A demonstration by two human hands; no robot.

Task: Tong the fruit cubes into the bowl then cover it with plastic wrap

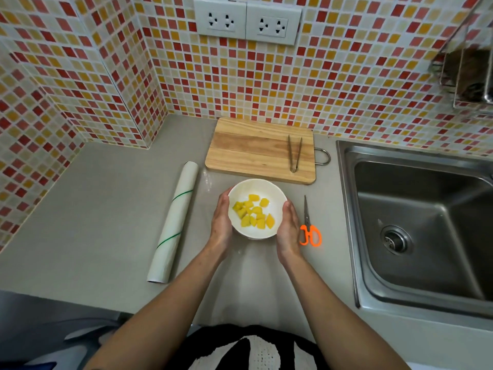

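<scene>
A white bowl (274,194) with several yellow fruit cubes (253,214) in it sits on the grey counter (106,222). My left hand (222,222) cups the bowl's left side and my right hand (288,228) cups its right side. A clear sheet of plastic wrap (208,180) lies spread on the counter under the bowl, hard to make out. The roll of plastic wrap (174,222) lies to the left of the bowl. Metal tongs (294,153) rest on the wooden cutting board (253,148) behind the bowl.
Orange-handled scissors (309,231) lie just right of my right hand. A steel sink (416,222) takes up the right side. The tiled wall with two power sockets (246,21) stands behind the board. A metal rack (466,76) hangs at the upper right.
</scene>
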